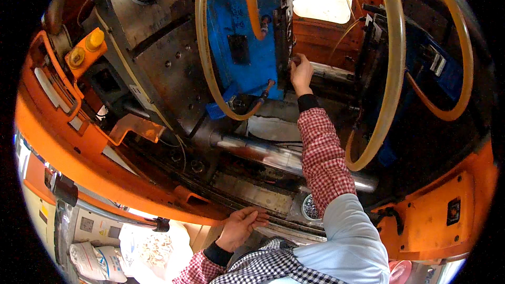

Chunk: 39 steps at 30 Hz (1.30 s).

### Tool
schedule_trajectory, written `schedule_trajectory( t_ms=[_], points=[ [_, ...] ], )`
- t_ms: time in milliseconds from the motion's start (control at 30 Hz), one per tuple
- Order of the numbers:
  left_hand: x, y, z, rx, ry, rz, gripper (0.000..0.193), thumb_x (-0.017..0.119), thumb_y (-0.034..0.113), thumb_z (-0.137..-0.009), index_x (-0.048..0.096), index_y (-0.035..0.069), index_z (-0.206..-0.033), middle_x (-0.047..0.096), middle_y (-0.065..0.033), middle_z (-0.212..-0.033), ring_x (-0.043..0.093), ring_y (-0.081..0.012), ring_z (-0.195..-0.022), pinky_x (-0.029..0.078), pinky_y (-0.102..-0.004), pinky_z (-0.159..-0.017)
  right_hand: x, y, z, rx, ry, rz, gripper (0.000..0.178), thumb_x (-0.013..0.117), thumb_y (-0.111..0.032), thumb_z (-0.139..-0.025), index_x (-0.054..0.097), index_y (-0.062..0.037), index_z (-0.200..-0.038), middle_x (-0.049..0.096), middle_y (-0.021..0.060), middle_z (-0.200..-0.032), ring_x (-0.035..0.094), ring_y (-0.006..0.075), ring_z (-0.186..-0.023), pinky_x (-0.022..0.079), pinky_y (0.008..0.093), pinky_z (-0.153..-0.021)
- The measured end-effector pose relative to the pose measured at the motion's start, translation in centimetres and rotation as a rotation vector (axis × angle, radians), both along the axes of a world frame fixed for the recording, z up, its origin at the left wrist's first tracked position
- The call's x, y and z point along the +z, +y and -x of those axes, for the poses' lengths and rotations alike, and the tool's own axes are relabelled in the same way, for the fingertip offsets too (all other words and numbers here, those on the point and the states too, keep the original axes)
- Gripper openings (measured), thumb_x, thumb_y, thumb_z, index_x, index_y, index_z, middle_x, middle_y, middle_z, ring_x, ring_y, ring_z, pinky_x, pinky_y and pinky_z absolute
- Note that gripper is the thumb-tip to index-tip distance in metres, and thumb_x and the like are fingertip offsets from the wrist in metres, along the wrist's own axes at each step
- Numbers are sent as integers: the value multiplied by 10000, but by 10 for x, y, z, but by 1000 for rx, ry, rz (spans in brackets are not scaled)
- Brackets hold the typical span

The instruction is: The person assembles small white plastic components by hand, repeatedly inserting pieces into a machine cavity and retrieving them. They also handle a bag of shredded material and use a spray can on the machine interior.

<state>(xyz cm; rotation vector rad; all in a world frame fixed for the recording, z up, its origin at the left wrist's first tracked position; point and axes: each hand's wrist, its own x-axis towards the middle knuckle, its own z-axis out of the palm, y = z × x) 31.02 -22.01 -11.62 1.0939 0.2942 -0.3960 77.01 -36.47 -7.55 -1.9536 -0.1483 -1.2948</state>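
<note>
My right hand [301, 74] reaches far into an orange machine, its fingers pinched at the dark inner face of a blue mould half [252, 42]. What they grip, if anything, is hidden. Low in front of me, my left hand [239, 230] is held near the machine's front edge, thumb against the fingers, and I cannot make out anything in it. A round tub of small shiny metal pieces [309, 208] stands beside my right upper arm. Facing the first mould half, a second dark blue mould half [442, 68] sits on the right.
Looping hoses [392, 73] hang on both sides of my right arm. A thick steel bar [263, 152] crosses below it. The orange guard [94, 163] curves along the left. Outside it are a white bag of pale pieces [152, 247] and some filled sacks [94, 260].
</note>
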Motion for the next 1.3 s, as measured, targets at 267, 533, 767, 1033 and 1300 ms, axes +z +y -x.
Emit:
schedule_trajectory(
  t_ms=[267,533,767,1033,1300],
  points=[
    [0,1,5,105,-3,79,242,439,128,-951,517,-27,-1120,587,-141,-1085,580,-234,-990,480,-306,-872,25,25,37,78,247,-65,447,526,45,-750,498,63,-1195,632,199,-1021,597,340,-967,459,379,-831],
    [17,-14,-12,107,-83,47,267,406,132,-962,502,-69,-1111,582,-163,-1068,571,-259,-1030,453,-336,-930,12,-22,49,263,244,-63,486,530,23,-766,446,71,-1242,601,211,-1113,570,318,-1058,447,354,-868],
    [12,-10,-26,139,-137,34,371,445,330,-953,573,-11,-1025,649,-97,-868,645,-181,-750,512,-245,-650,11,-18,322,1082,436,473,278,733,-267,-694,686,-35,-841,656,162,-822,631,319,-740,497,384,-685],
    [16,-13,-28,-57,-163,148,407,462,400,-929,586,26,-1030,659,-88,-913,631,-156,-709,468,-220,-585,0,-32,365,1095,588,335,168,684,-100,-746,669,6,-875,648,160,-766,634,284,-665,497,322,-595],
    [13,-3,-37,62,-154,137,496,421,424,-939,567,-25,-1091,653,-115,-923,635,-177,-761,500,-249,-663,2,-20,325,806,149,266,74,636,-52,-776,678,-21,-828,659,146,-814,644,288,-746,505,351,-657]
  ],
)
